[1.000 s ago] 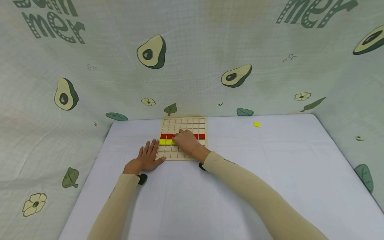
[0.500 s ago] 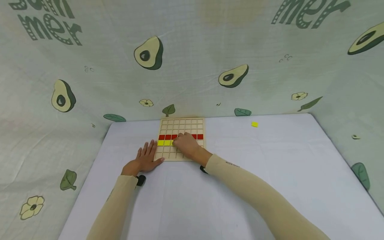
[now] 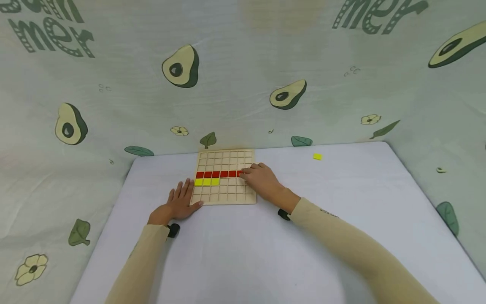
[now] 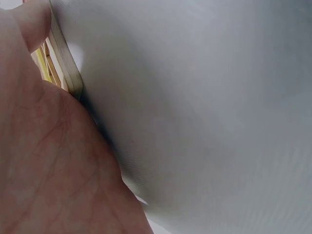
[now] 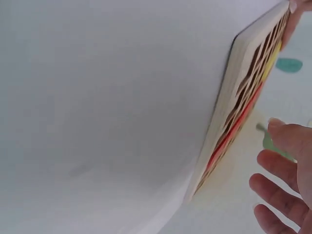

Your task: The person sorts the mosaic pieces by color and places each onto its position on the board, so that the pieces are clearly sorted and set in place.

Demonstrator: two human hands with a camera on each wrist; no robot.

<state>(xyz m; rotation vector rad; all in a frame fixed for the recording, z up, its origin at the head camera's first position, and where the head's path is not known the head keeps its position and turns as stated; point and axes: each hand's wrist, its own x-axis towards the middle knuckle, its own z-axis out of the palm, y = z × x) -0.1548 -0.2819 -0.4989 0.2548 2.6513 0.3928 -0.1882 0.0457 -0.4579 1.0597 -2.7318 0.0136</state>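
Observation:
A wooden grid board (image 3: 228,196) lies at the back of the table. A row of red square tiles (image 3: 216,174) crosses it, and just below them at the left are three yellow square tiles (image 3: 206,182). My left hand (image 3: 181,204) rests spread beside the board's left edge, its thumb at the near left corner. In the left wrist view that thumb (image 4: 35,22) lies against the board's side (image 4: 66,58). Over the right end of the red row hovers my right hand (image 3: 262,180), covering some cells. The right wrist view shows its fingers (image 5: 280,197) loosely bent, holding nothing visible, apart from the board (image 5: 222,114).
A single loose yellow tile (image 3: 317,156) lies near the table's back edge, right of the board. White cloth covers the table (image 3: 235,253). A printed fabric backdrop (image 3: 235,84) rises behind it and at both sides.
My right hand has lifted off the yellow row and moved right, uncovering the third yellow tile and more red tiles. The left hand stays by the board. The head view has shifted slightly.

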